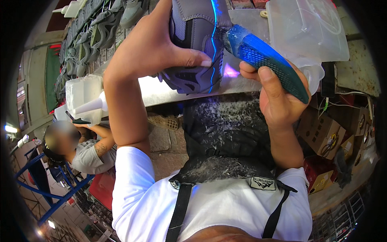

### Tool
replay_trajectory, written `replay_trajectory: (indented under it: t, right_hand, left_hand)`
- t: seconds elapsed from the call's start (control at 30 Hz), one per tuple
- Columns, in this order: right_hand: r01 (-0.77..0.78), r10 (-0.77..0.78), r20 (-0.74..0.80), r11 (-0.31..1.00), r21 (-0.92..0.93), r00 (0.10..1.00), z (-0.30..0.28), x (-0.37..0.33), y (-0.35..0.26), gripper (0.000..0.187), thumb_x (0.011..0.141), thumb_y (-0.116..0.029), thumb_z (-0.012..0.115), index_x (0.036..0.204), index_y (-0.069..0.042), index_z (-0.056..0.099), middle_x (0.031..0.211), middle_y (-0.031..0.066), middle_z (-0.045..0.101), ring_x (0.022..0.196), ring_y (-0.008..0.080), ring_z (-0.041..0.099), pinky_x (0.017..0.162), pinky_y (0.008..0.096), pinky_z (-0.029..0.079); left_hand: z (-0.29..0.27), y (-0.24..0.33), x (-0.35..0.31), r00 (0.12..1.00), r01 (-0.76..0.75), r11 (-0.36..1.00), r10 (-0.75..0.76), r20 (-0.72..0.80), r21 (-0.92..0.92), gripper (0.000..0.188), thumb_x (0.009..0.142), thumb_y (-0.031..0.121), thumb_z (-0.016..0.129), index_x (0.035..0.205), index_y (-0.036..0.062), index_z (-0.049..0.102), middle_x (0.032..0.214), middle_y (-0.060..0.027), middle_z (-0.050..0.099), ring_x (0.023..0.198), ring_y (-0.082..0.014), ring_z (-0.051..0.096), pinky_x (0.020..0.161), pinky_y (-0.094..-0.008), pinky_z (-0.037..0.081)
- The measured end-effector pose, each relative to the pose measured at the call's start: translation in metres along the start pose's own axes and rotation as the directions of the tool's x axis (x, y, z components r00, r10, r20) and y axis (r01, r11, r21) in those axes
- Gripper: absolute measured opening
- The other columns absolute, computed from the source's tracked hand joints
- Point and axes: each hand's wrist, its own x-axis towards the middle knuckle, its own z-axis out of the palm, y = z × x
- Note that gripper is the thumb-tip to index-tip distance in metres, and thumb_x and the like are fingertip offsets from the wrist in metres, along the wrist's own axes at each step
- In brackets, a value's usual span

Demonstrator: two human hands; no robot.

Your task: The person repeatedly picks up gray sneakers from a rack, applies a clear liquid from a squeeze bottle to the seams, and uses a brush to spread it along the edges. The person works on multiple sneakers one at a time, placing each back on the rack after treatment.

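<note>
Near the top middle, my left hand (155, 50) is wrapped round a grey shoe (195, 26), with the thumb pressed along its side. A thin blue glowing line runs down the shoe. My right hand (280, 90) grips a brush (268, 56) by its curved, dotted, dark green handle, which looks bright blue toward the tip. The brush's pale, frayed end meets or comes very close to the shoe; the exact contact is hard to make out. Under the shoe lies a shiny metal worktop (173, 94).
Translucent plastic containers stand at right (308, 30) and left (82, 90) of the worktop, with a pointed nozzle (90, 105) beside the left one. Grey shoes (107, 30) fill a rack. My black apron (225, 137) carries pale scraps. A seated person (94, 153) works at left; cardboard boxes (322, 131) sit right.
</note>
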Motion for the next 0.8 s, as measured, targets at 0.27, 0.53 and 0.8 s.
replay_trajectory:
  t: [0.27,0.53,0.8]
  right_hand:
    - [0.003,0.0,-0.113,1.0,0.027,0.994,-0.005,-0.003,-0.026,0.032,0.098,-0.011,0.056,0.115,0.016,0.06,0.097,0.0254,0.07,0.085,0.032,0.073,0.073,0.04,0.065]
    - [-0.245,0.09,-0.285,0.783,-0.571,0.954,-0.114,-0.013,-0.098,0.029,0.092,-0.016,0.071,0.11,0.006,0.066,0.082,0.0101,0.07,0.064,0.0139,0.064,0.059,0.0257,0.052]
    - [-0.436,0.303,-0.314,0.669,-0.602,0.9,-0.125,-0.008,-0.084,0.024,0.089,-0.017,0.078,0.1,0.004,0.073,0.077,0.0051,0.069,0.067,0.0079,0.062,0.06,0.0223,0.047]
  left_hand:
    - [0.008,0.0,-0.017,0.98,-0.089,0.978,0.12,-0.16,0.188,0.097,0.057,0.026,0.098,0.136,0.0008,0.047,0.111,-0.0164,0.07,0.095,-0.0234,0.07,0.085,-0.0372,0.055]
    - [0.005,-0.025,-0.1,0.995,-0.092,0.957,0.097,-0.005,0.276,0.05,0.064,0.007,0.094,0.106,-0.0002,0.068,0.105,-0.0094,0.07,0.098,-0.0247,0.067,0.088,-0.0375,0.05]
    - [0.061,-0.09,-0.123,0.714,-0.321,0.921,0.39,-0.582,0.223,0.075,0.055,0.007,0.099,0.117,-0.0061,0.059,0.111,-0.0157,0.067,0.095,-0.024,0.067,0.083,-0.0396,0.057]
